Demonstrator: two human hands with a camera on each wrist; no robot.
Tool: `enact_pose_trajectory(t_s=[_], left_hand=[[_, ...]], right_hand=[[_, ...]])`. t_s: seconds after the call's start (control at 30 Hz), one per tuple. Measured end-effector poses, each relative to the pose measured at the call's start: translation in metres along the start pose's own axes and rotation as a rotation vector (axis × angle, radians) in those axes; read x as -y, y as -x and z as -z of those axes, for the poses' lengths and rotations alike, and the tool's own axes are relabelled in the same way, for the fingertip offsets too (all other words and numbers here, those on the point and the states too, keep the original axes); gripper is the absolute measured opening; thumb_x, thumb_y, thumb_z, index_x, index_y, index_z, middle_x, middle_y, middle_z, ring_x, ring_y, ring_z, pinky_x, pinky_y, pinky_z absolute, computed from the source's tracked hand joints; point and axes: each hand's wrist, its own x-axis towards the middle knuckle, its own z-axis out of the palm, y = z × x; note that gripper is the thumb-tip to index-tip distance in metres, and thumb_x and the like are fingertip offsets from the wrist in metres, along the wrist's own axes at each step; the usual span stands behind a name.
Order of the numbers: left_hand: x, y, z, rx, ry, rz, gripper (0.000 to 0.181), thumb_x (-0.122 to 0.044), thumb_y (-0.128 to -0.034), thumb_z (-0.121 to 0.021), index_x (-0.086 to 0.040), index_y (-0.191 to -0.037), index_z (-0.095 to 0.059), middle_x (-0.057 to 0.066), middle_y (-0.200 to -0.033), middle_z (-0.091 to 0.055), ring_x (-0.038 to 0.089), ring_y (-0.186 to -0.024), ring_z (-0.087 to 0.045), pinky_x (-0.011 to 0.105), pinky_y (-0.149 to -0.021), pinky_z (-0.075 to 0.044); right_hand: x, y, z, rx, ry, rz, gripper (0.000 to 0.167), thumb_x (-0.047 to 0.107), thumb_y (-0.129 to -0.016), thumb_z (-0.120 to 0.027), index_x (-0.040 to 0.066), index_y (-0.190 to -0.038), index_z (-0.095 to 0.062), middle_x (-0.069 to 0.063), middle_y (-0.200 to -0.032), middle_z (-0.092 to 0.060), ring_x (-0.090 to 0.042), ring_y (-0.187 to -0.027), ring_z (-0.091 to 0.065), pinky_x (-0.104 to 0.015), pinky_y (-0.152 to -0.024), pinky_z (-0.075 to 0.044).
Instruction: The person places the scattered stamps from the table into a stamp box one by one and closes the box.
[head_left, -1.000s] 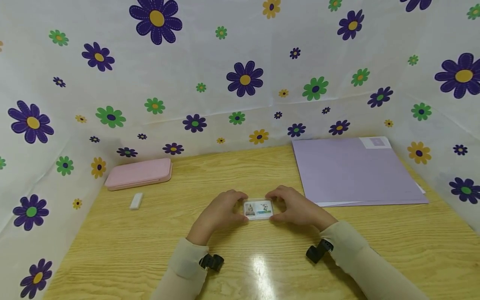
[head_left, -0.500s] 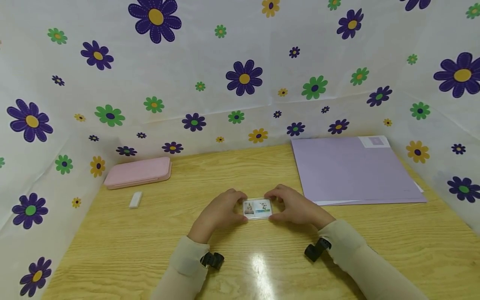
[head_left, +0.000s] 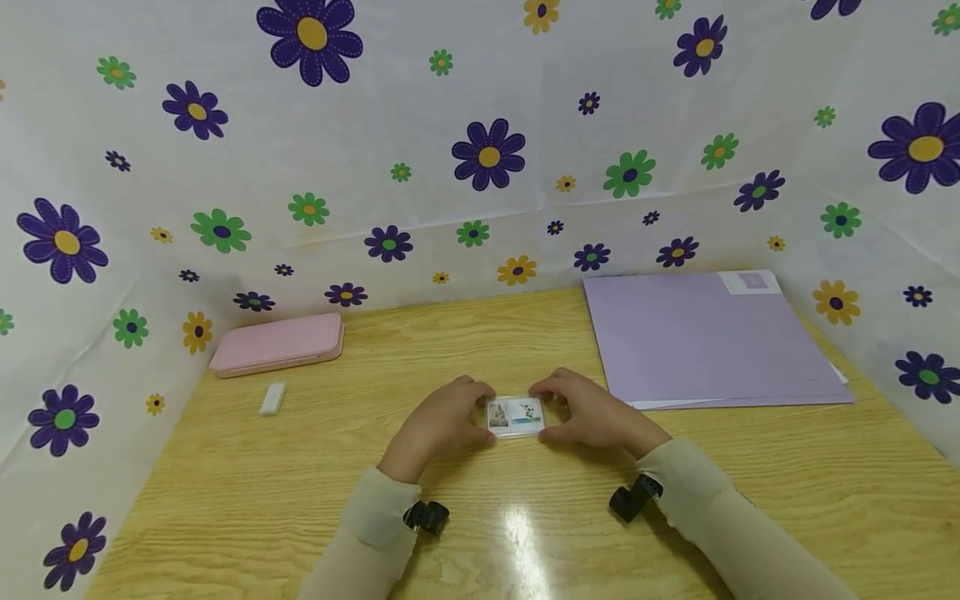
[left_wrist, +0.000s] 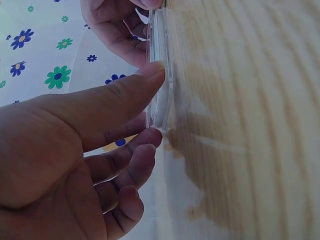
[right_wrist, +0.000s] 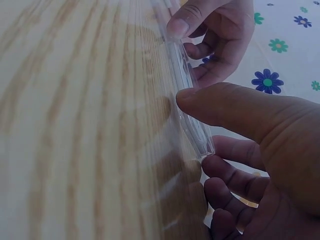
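Note:
A small clear plastic case [head_left: 515, 417] with a printed insert lies at the middle of the table, showing a panda and a second small picture. My left hand [head_left: 448, 419] pinches its left end between thumb and fingers. At the right end, my right hand [head_left: 588, 410] holds it the same way. From the left wrist, the case [left_wrist: 161, 95] appears edge-on, thumb on the near edge and the fingers at the far side. The right wrist view shows the case [right_wrist: 192, 125] close to the wood, my right thumb against its near edge.
A pink pencil case [head_left: 277, 343] lies at the back left, with a small white block [head_left: 273, 399] in front of it. Large purple folders [head_left: 697, 342] with white paper edges lie at the back right. A flowered cloth [head_left: 420, 125] encloses the table's back and sides.

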Motion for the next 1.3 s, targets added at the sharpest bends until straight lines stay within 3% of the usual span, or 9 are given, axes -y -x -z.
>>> enact_pose_trajectory(t_s=[0.37,0.67,1.0,1.3], left_hand=[[-0.0027,-0.0010,0.0022,0.001,0.000,0.002,0.056,-0.022,-0.0798,-0.085,-0.006,-0.128,-0.062,0.006,-0.117,-0.059,0.017,-0.095,-0.055,0.038,-0.090,-0.048],[-0.0025,-0.0023,0.0017,0.008,0.006,0.014,0.056,-0.023,-0.0798,-0.085,-0.006,-0.128,-0.063,0.006,-0.117,-0.059,0.017,-0.094,-0.055,0.038,-0.089,-0.048],[-0.0056,-0.0044,0.0003,-0.005,-0.016,0.065,0.055,-0.024,-0.0757,-0.088,-0.007,-0.123,-0.065,0.004,-0.113,-0.060,0.018,-0.093,-0.057,0.038,-0.088,-0.048],[-0.0096,-0.0076,-0.0009,-0.019,-0.021,0.098,0.054,-0.022,-0.0719,-0.091,-0.007,-0.118,-0.068,0.004,-0.107,-0.061,0.017,-0.087,-0.057,0.038,-0.083,-0.050]], right_hand=[[0.0015,-0.0007,-0.0007,-0.001,-0.004,-0.022,0.056,0.026,-0.080,-0.085,0.010,-0.128,-0.063,0.001,-0.111,-0.055,-0.018,-0.099,-0.049,-0.040,-0.090,-0.042],[0.0020,-0.0001,-0.0001,0.006,0.002,-0.028,0.056,0.026,-0.080,-0.084,0.009,-0.129,-0.063,0.000,-0.111,-0.054,-0.018,-0.094,-0.049,-0.037,-0.084,-0.042],[0.0031,-0.0003,0.0005,0.022,-0.043,-0.040,0.056,0.028,-0.082,-0.083,0.009,-0.131,-0.063,0.000,-0.111,-0.055,-0.019,-0.093,-0.048,-0.037,-0.081,-0.041],[0.0069,0.0002,0.0028,0.043,-0.015,-0.050,0.059,0.026,-0.085,-0.080,0.005,-0.136,-0.059,-0.002,-0.098,-0.057,-0.019,-0.082,-0.045,-0.032,-0.069,-0.036]])
